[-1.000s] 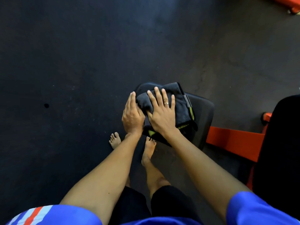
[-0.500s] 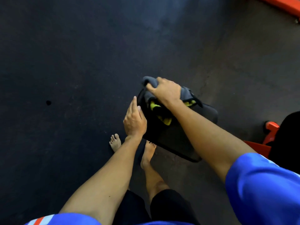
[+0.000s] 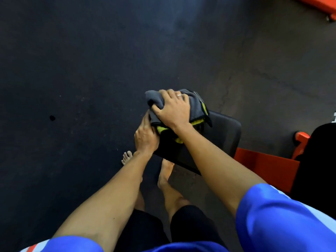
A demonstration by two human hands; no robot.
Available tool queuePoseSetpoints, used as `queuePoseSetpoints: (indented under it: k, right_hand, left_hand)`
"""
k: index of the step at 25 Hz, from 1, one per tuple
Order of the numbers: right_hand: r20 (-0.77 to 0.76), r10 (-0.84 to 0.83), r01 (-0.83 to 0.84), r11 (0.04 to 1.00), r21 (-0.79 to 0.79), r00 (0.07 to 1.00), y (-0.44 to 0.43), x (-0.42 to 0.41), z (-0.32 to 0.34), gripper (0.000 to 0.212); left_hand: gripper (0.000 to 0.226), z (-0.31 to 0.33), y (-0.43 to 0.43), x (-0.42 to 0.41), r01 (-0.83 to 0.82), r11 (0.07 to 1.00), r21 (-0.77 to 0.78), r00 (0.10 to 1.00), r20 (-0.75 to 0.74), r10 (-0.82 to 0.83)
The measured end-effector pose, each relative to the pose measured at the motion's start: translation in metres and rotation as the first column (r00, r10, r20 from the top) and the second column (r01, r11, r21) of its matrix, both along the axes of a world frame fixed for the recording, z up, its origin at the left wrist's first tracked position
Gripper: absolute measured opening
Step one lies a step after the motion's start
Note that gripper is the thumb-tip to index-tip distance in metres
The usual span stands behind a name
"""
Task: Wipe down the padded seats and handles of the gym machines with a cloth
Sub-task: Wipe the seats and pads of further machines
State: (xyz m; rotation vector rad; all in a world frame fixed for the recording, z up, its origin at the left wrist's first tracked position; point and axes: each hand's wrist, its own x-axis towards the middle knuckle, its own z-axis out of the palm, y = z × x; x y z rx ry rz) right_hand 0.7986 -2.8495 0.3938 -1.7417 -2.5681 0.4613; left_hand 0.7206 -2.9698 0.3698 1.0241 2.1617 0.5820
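A grey cloth (image 3: pixel 195 104) with a yellow-green underside lies bunched on the far left end of a black padded seat (image 3: pixel 221 135). My right hand (image 3: pixel 172 110) lies on top of the cloth with its fingers curled down into the fabric, gripping it. My left hand (image 3: pixel 145 136) rests against the seat's left edge just below the cloth, fingers pointing away from me; its fingertips are partly hidden under the cloth and my right hand.
An orange machine frame (image 3: pixel 265 166) runs from under the seat to the right, beside a second black pad (image 3: pixel 316 168) at the right edge. Another orange frame piece (image 3: pixel 316 6) crosses the top right corner. My bare feet (image 3: pixel 165 171) stand on dark rubber flooring (image 3: pixel 72 70).
My right hand, flat on the cloth a second ago, bunched it up at the seat's far end and now grips it slightly nearer. My left hand stayed on the seat's left edge.
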Motion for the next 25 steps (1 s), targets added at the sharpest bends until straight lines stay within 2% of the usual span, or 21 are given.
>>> queuePoseSetpoints:
  k: [4,6,8,10,13,15,17,20,23,25]
  right_hand:
    - [0.071,-0.251,0.248,0.968,0.042,0.965,0.000,0.069,0.000,0.060]
    - [0.115,-0.292,0.290,0.956,0.036,0.950,-0.003,0.054,-0.002,0.062]
    - [0.088,-0.304,0.302,0.953,0.029,0.949,-0.011,0.021,-0.004,0.064]
    - [0.032,-0.232,0.231,0.972,0.041,0.972,-0.031,0.004,-0.004,0.067]
    - [-0.009,0.074,-0.073,0.993,0.098,0.997,-0.078,0.024,-0.008,0.070]
    - [-0.022,0.199,-0.196,0.975,0.106,0.980,-0.087,0.041,-0.008,0.070]
    - [-0.002,0.171,-0.170,0.982,0.083,0.985,-0.070,0.036,-0.007,0.068]
    - [0.071,0.073,-0.073,0.997,0.003,0.995,-0.037,-0.011,-0.004,0.064]
    - [0.207,0.226,-0.216,0.974,-0.070,0.952,-0.034,-0.050,0.005,0.058]
    - [0.194,0.328,-0.322,0.945,-0.063,0.924,-0.066,-0.045,0.010,0.057]
  left_hand:
    - [0.051,0.007,0.004,-0.007,0.022,1.000,-0.005,0.996,0.091,-0.021]
    - [0.051,0.006,0.006,-0.014,0.019,0.999,-0.032,0.980,0.197,-0.012]
    - [0.050,0.005,0.008,-0.024,0.021,0.998,-0.067,0.949,0.317,0.002]
    - [0.048,0.003,0.012,-0.031,0.000,0.998,-0.065,0.914,0.406,0.026]
    - [0.046,-0.008,0.006,-0.038,-0.097,0.990,-0.106,0.885,0.446,0.134]
    - [0.052,-0.010,-0.010,-0.046,-0.171,0.975,-0.144,0.831,0.510,0.221]
    - [0.057,-0.012,-0.030,-0.053,-0.211,0.963,-0.165,0.797,0.542,0.267]
    - [0.055,-0.006,-0.045,-0.064,-0.225,0.965,-0.136,0.814,0.518,0.263]
    - [0.052,-0.002,-0.048,-0.069,-0.266,0.955,-0.129,0.831,0.471,0.295]
    - [0.053,0.000,-0.053,-0.071,-0.304,0.945,-0.124,0.823,0.465,0.326]
